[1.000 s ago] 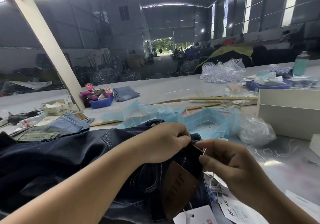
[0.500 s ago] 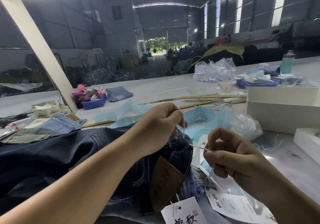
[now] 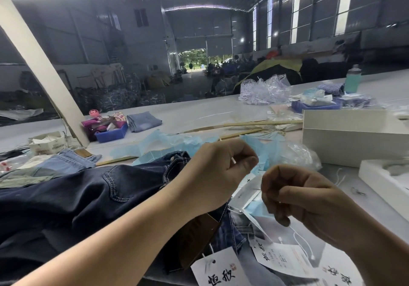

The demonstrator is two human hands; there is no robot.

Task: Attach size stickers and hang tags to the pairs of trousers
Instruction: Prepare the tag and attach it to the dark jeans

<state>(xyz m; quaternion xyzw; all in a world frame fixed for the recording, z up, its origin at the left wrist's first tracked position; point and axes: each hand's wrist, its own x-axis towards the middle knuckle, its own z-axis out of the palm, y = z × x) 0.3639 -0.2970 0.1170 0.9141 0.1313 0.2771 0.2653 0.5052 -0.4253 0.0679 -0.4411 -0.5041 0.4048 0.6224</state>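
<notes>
Dark denim trousers [image 3: 84, 201] lie across the worktop [image 3: 199, 111] from 9 o'clock toward centre, waistband end under the hands. Brown leather patch [image 3: 194, 239] on the waistband sits just below the left wrist.

White hang tags: one [image 3: 218, 270] at 6 o'clock with black characters, tied on a thin white string; a second [image 3: 281, 256] at 5 o'clock, with a looped string [image 3: 303, 244] lying over it.

Left hand [image 3: 219, 175]: grip closed, thumb and forefinger pinching the white end of a string [image 3: 233, 160], raised above the waistband.

Right hand [image 3: 305, 201]: fingers curled tight, at 4 o'clock of the left hand, close but apart. A string runs down from under it; cannot tell whether the grip actually holds it.

Behind the hands, 12 o'clock: crumpled light-blue paper [image 3: 168, 144]. At 2 o'clock: white box [image 3: 354, 144]. At 10 o'clock: blue tray [image 3: 111, 133] of small items, folded pale jeans [image 3: 143, 121] just beside it.
</notes>
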